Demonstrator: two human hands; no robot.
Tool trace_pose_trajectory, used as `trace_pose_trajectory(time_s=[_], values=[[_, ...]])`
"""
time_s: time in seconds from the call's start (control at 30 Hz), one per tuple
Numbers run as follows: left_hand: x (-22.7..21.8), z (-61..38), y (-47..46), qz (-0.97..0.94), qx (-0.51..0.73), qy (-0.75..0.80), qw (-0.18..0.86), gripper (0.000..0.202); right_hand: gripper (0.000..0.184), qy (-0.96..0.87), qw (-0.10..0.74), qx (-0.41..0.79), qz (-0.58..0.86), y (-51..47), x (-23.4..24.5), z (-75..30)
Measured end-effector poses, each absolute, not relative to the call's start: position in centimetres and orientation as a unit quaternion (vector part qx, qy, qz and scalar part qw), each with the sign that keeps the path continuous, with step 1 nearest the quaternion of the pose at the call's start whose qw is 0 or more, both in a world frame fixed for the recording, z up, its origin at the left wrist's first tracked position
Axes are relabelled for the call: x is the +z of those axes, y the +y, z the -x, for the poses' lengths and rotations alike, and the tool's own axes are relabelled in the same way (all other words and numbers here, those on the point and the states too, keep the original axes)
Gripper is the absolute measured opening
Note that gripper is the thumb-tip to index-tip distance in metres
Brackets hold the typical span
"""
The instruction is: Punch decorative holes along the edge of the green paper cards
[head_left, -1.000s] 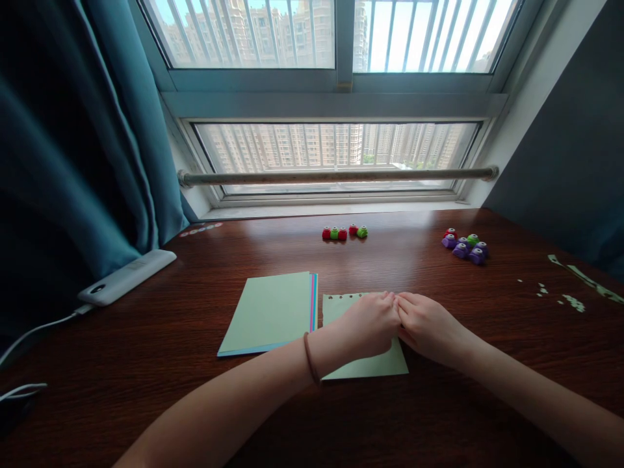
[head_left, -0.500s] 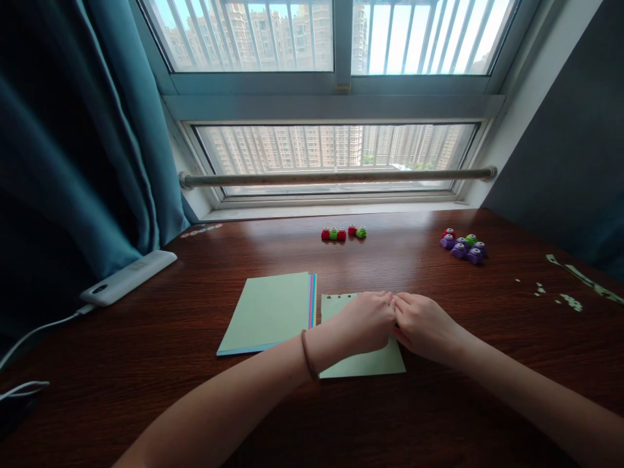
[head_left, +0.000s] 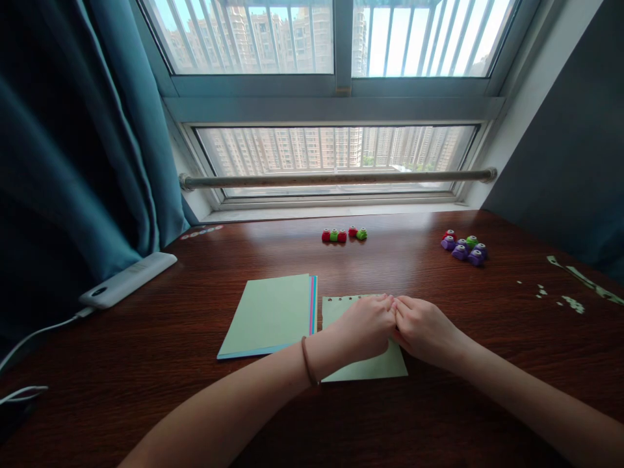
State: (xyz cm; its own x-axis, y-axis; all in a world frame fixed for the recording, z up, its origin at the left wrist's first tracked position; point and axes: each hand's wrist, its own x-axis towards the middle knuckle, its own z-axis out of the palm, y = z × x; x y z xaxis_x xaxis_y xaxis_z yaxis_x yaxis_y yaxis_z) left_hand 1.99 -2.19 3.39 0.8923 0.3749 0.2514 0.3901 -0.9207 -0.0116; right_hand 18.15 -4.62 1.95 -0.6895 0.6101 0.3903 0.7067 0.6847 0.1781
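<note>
A pale green sheet of paper (head_left: pixel 370 370) lies in front of me, with a row of small punched holes along its far edge. My left hand (head_left: pixel 370 325) reaches across it, fingers curled down near its far right corner. Against it, fingertip to fingertip, my right hand (head_left: pixel 424 325) is closed at the sheet's right edge. Whatever the two hands grip between them is hidden by the fingers. Left of the sheet sits a stack of coloured paper (head_left: pixel 270 315), pale green on top with blue and pink edges showing.
Small red and green craft punches (head_left: pixel 334 236) stand near the window. More punches, mostly purple (head_left: pixel 461 251), cluster at right. Paper scraps (head_left: pixel 572 304) and cut strips (head_left: pixel 585 279) lie far right. A white power strip (head_left: pixel 129 279) with a cable is at left, beside the curtain (head_left: pixel 121 162).
Both hands stay together at the same spot on the sheet, with hardly any movement. The whole view has shifted very slightly.
</note>
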Motion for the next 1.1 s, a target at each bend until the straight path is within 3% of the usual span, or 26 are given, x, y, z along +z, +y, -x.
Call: trace_pose_trajectory(time_s=[0.13,0.33,0.6,0.73,0.87,1.1], values=[[2.0,-2.0,-2.4,0.959,-0.166,-0.221,0.059,0.045,0.018,-0.905,0.152,-0.163,0.363,-4.5,1.7,-18.4],[0.3,-2.0,-2.7,0.935,-0.252,-0.24,0.064,0.044,0.016,-0.903,0.164,-0.138,0.373,-4.2,1.2,-19.0],[0.3,-1.9,-2.3,0.906,-0.307,-0.288,-0.049,0.043,0.013,-0.879,0.233,-0.03,0.415,-3.7,0.1,-20.0],[-0.4,-2.0,-1.7,0.89,-0.285,-0.351,-0.059,0.054,0.033,-0.847,0.291,0.026,0.444,-3.4,0.0,-20.1],[-1.1,-2.2,-1.4,0.879,-0.23,-0.413,-0.063,0.053,0.019,-0.793,0.341,0.064,0.501,-3.2,0.2,-20.3],[-0.5,-2.3,-1.6,0.864,-0.248,-0.427,-0.099,0.045,0.019,-0.676,0.426,0.288,0.528,-3.4,0.4,-20.1]])
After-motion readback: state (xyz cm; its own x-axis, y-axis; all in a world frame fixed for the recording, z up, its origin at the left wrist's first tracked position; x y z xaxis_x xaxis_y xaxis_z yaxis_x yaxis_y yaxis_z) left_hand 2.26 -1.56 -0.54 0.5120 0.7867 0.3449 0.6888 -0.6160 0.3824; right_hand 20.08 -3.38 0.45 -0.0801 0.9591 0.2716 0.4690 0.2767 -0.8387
